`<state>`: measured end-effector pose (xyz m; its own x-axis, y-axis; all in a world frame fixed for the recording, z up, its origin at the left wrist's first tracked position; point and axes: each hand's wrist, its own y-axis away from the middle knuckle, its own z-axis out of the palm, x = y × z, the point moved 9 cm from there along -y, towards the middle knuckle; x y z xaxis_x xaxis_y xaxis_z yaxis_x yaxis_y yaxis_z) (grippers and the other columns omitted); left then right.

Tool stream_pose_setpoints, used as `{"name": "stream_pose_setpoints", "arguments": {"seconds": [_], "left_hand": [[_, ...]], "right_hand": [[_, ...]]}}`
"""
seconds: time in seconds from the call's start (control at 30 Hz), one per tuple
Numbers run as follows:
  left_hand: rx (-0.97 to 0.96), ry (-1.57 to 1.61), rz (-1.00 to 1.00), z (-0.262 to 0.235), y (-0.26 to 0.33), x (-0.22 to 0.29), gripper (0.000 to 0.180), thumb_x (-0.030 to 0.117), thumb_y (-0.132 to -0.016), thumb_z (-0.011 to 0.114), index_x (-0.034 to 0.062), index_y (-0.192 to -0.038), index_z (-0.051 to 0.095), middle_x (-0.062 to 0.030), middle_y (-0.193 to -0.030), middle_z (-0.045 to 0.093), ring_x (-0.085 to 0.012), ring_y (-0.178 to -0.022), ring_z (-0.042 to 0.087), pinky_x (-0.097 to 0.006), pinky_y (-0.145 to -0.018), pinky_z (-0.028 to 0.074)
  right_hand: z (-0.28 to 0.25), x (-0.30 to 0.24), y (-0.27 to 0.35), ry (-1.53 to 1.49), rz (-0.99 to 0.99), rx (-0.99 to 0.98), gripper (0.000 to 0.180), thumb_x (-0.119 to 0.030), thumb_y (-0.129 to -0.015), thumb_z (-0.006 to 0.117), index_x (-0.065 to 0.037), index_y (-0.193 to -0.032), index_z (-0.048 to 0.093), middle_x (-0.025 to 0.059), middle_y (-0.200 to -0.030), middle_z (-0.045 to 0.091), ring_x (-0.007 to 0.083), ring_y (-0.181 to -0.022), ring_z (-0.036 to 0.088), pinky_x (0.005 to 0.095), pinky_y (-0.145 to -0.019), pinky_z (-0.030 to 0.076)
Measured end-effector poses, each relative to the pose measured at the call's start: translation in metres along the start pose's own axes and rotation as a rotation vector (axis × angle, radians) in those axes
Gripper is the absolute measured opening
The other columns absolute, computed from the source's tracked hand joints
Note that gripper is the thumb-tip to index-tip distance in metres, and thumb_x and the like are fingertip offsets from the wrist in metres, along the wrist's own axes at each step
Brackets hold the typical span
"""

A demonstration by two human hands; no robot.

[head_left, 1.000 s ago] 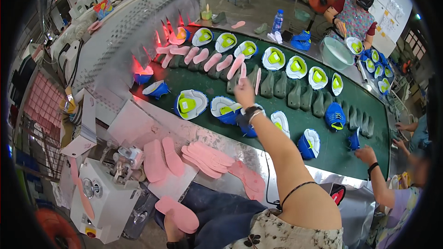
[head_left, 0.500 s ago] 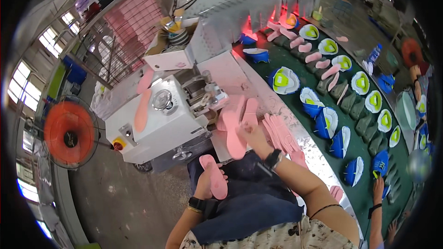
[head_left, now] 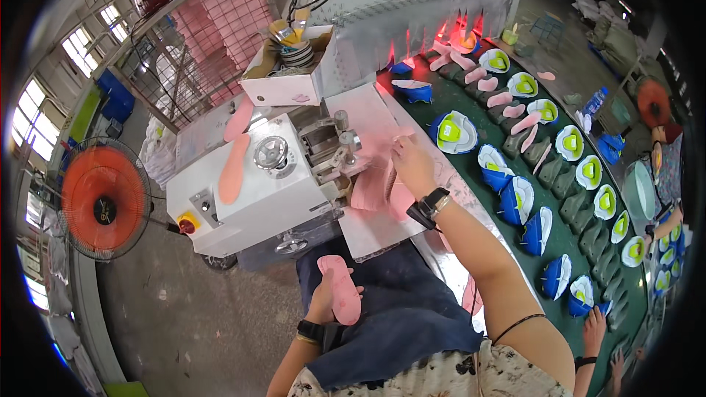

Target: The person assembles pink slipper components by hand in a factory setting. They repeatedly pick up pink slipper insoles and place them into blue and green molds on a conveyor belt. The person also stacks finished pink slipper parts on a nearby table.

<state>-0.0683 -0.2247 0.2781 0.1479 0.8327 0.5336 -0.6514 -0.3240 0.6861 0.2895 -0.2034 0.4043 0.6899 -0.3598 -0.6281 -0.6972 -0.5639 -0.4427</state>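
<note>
My left hand (head_left: 322, 303), low in front of my lap, is closed round a pink shoe insole (head_left: 343, 294) held slanted. My right hand (head_left: 414, 165) is at the roller end of a white machine (head_left: 202, 184). Its fingers are closed at the upper end of a pink insole (head_left: 398, 195), partly hidden by the hand and smeared by motion. More pink insoles (head_left: 368, 185) lie there against the rollers (head_left: 340, 153). Another insole (head_left: 234, 169) rests flat on the machine's top, beside a round handwheel (head_left: 272, 153).
On the right a green conveyor (head_left: 471, 169) carries blue-and-white shoe uppers (head_left: 517, 195), dark lasts (head_left: 581, 209) and pink insoles. A co-worker's hand (head_left: 594, 331) touches an upper. An orange fan (head_left: 103, 202) stands left. Behind the machine are a carton (head_left: 283, 90) and wire rack (head_left: 220, 37).
My right hand has moved up and away from me, toward the rollers, and the insole that lay near my lap is there too. My left hand keeps its insole, now turned slightly.
</note>
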Motion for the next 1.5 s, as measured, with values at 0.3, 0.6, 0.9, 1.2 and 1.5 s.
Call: {"name": "stream_pose_setpoints", "arguments": {"seconds": [0.3,0.6,0.9,1.2,1.5], "left_hand": [[0.065,-0.552,0.264,-0.082,-0.026,0.003,0.054,0.047,-0.101,0.038,0.0037,-0.131,0.049,-0.0036,-0.112,0.059,-0.0143,-0.097,0.056,-0.03,-0.083,0.048],[0.094,-0.184,0.008,-0.011,-0.039,0.001,0.057,0.054,-0.095,0.046,0.0075,-0.127,0.048,-0.006,-0.107,0.057,-0.0214,-0.096,0.057,-0.038,-0.083,0.049],[-0.02,-0.261,0.076,0.004,-0.062,-0.005,0.04,0.031,-0.093,0.051,0.0059,-0.124,0.048,-0.01,-0.108,0.058,-0.0257,-0.098,0.058,-0.04,-0.082,0.051],[-0.015,-0.288,0.093,0.053,-0.035,0.013,0.031,0.02,-0.093,0.052,-0.0016,-0.114,0.056,-0.0098,-0.102,0.062,-0.0228,-0.09,0.063,-0.035,-0.078,0.053],[-0.015,-0.187,0.203,0.074,-0.005,0.051,0.055,0.047,-0.1,0.037,-0.0005,-0.123,0.051,-0.0088,-0.097,0.063,-0.0181,-0.078,0.063,-0.032,-0.069,0.054]], "right_hand": [[0.123,0.053,-0.02,-0.304,0.416,-0.132,0.025,-0.024,-0.089,0.053,-0.005,-0.096,0.067,0.0195,-0.091,0.065,0.0356,-0.087,0.063,0.0473,-0.073,0.049],[-0.101,0.223,0.019,-0.612,0.651,0.358,0.028,-0.024,-0.088,0.058,-0.003,-0.106,0.051,0.0202,-0.083,0.061,0.0317,-0.064,0.065,0.0405,-0.055,0.052],[-0.378,0.47,0.147,0.235,0.793,0.532,0.036,-0.008,-0.074,0.06,-0.001,-0.109,0.06,0.0161,-0.082,0.066,0.0276,-0.07,0.065,0.0364,-0.062,0.051],[-0.114,0.068,0.078,-0.26,0.184,-0.212,0.023,-0.024,-0.091,0.052,-0.002,-0.097,0.059,0.0179,-0.094,0.06,0.0316,-0.087,0.059,0.0402,-0.074,0.046],[0.018,-0.014,0.164,-0.558,0.344,-0.393,0.018,-0.017,-0.085,0.06,0.0,-0.091,0.063,0.0156,-0.077,0.066,0.0244,-0.068,0.065,0.0339,-0.06,0.049]]}}
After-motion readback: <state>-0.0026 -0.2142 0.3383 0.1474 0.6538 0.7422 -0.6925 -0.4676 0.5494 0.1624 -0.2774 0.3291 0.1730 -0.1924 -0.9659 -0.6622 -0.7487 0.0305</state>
